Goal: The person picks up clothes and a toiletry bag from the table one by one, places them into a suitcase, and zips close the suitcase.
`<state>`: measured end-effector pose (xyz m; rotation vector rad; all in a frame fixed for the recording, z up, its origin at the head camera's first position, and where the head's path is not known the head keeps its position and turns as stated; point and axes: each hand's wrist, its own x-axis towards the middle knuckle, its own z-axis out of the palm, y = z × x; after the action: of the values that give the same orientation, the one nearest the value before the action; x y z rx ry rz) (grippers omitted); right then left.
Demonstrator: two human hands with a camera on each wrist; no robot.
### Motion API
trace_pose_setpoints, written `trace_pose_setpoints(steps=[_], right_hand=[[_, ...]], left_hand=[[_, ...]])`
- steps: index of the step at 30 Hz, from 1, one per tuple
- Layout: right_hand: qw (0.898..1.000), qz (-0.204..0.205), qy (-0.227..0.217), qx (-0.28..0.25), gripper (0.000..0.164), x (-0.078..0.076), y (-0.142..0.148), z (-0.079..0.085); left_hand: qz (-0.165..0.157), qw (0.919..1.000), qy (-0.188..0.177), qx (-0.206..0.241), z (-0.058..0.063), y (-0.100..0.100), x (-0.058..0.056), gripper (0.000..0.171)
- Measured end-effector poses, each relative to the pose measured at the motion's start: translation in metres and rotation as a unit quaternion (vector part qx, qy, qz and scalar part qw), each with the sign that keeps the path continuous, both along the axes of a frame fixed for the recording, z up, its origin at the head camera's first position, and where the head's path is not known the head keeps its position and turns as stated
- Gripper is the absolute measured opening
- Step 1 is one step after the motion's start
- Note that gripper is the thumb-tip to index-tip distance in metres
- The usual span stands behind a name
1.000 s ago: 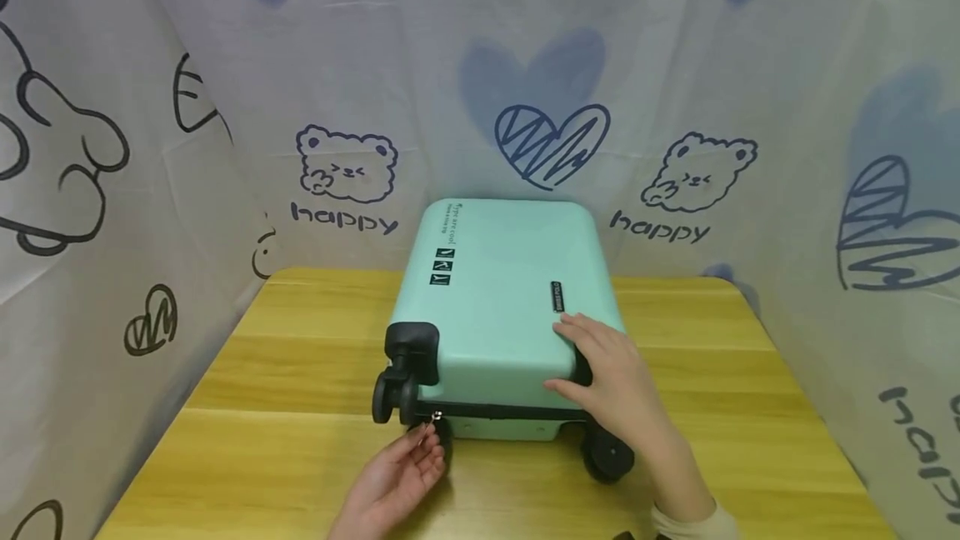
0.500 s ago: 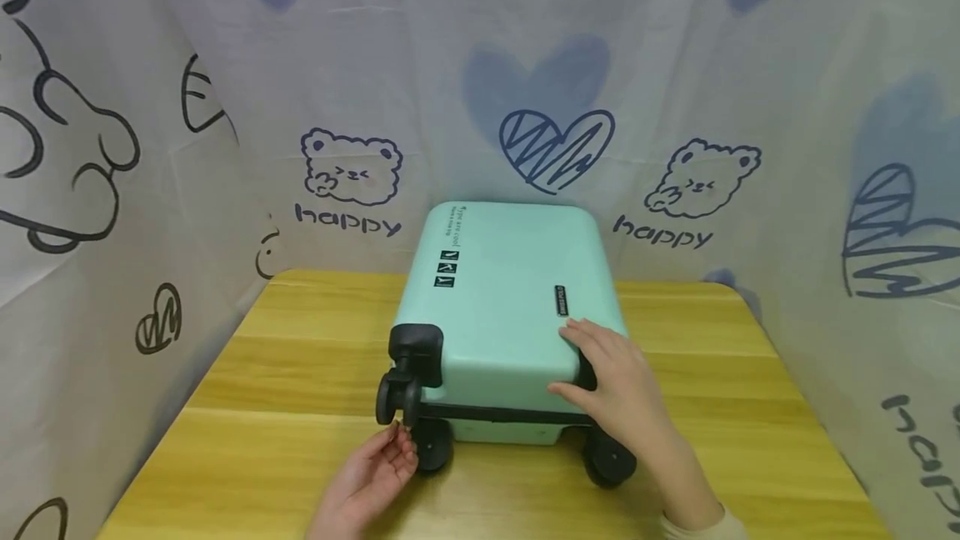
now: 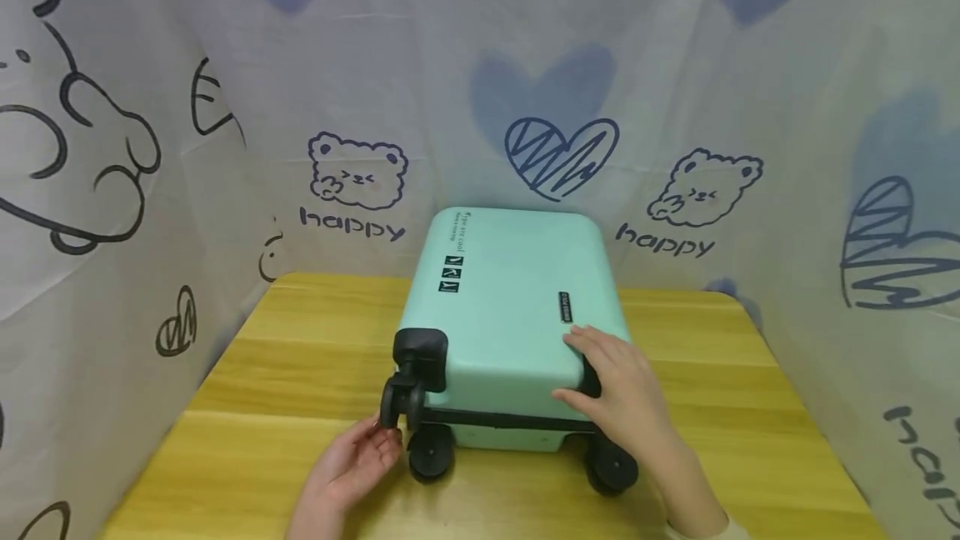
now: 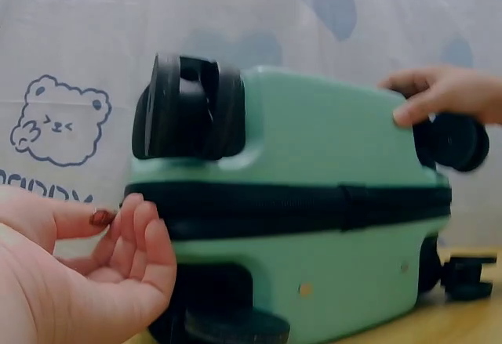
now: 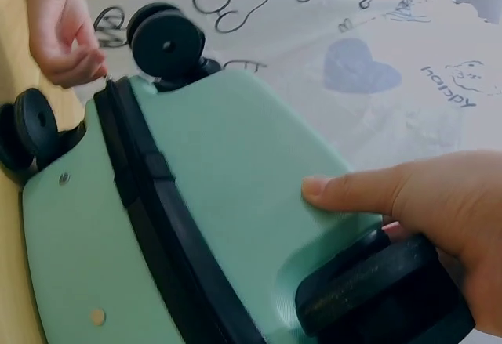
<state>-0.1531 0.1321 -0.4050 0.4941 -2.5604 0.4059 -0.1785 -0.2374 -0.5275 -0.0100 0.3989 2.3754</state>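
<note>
A mint-green hard-shell suitcase (image 3: 517,290) lies flat on the table, its wheeled end facing me. A black zipper (image 4: 298,209) runs round its side between the two shells. At the near left corner my left hand (image 3: 352,461) pinches the zipper pull (image 5: 108,79) between thumb and fingertips, just below the upper left wheel (image 3: 403,400). In the head view that wheel hides the pull. My right hand (image 3: 618,390) rests on the near right corner, thumb (image 5: 337,191) on the end face and fingers over the top, beside the upper right wheel (image 5: 384,281).
Beneath the suitcase is a yellow wood-grain table (image 3: 300,357). The two lower wheels (image 3: 431,452) stick out at its near end. A white printed cloth (image 3: 360,65) hangs behind and along both sides.
My left hand has slid left along the near end with the zipper pull, from right of the left wheels to the corner. The right hand keeps its place on the suitcase.
</note>
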Motion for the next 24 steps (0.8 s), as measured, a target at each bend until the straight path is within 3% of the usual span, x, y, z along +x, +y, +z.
trace_pose_setpoints(steps=[5, 13, 19, 24], right_hand=[[0.999, 0.013, 0.005, 0.034, 0.072, 0.003, -0.001, 0.004], [0.99, 0.1, 0.013, 0.097, 0.07, 0.001, -0.008, 0.04], [0.972, 0.158, 0.041, 0.167, 0.068, -0.012, -0.024, 0.067], [0.948, 0.227, 0.031, 0.221, 0.065, -0.028, -0.052, 0.078]], left_hand=[[-0.006, 0.9982, 0.053, -0.026, -0.001, -0.002, -0.002, 0.043], [-0.016, 0.9974, 0.068, -0.018, -0.004, -0.005, -0.007, 0.048], [-0.036, 0.9933, 0.093, -0.059, -0.003, -0.009, -0.015, 0.051], [-0.038, 0.9923, 0.091, -0.075, -0.003, -0.011, -0.016, 0.051]])
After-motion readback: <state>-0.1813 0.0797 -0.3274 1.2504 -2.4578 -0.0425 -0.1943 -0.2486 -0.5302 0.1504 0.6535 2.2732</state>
